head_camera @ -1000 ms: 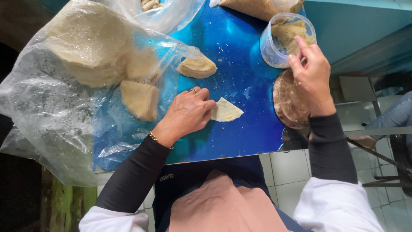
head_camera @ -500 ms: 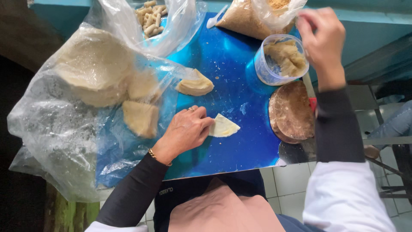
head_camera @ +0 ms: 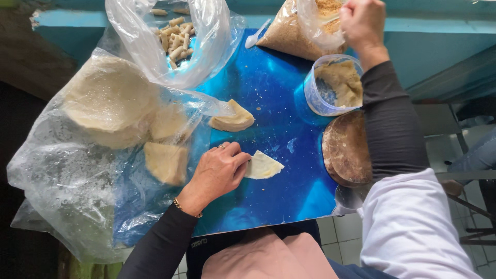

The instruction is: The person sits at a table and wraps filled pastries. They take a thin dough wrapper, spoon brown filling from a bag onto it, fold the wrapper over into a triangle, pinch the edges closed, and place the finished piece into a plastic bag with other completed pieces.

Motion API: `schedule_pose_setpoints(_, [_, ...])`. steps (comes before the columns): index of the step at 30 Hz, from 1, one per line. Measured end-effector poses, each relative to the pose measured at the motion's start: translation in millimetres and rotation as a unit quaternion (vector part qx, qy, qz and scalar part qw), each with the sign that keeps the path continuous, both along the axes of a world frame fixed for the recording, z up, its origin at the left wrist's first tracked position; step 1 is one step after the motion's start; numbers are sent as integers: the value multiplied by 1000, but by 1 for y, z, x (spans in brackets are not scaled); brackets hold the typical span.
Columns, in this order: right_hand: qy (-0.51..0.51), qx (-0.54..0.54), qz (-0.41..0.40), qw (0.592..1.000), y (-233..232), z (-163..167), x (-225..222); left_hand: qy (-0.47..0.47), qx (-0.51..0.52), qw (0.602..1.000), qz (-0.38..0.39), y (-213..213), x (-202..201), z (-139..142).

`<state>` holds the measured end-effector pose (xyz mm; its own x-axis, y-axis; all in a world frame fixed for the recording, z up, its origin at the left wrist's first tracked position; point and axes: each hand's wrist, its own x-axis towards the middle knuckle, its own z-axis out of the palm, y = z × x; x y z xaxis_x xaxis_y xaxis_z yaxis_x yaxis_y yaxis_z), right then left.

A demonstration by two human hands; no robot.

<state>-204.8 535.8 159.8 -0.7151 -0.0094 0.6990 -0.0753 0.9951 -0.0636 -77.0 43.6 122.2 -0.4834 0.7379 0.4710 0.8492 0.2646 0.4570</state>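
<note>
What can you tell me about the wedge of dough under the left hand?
The wedge of dough is a thin, pale cream quarter-round, soft and slightly floury in look. It lies flat on the shiny blue table, curved edge toward the person's right. The left hand presses its fingertips on its left end; nothing else touches it. A thicker stack of wedges lies apart, farther away.

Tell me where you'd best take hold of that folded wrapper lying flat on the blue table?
Probably its pointed right tip. The folded wrapper lies flat, and the left hand covers its left edge, so the right side is free; pinch the thin edge from above and lift gently.
</note>
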Motion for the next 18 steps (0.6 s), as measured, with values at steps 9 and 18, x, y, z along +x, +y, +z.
schedule_pose_setpoints(9, [6, -359, 18, 933, 31, -3, 45, 1, 9, 1000, 0, 3, 6, 2])
schedule_pose_setpoints(18, [-45, -524, 55, 848, -30, 37, 108, -3, 45, 999, 0, 2, 15, 7])
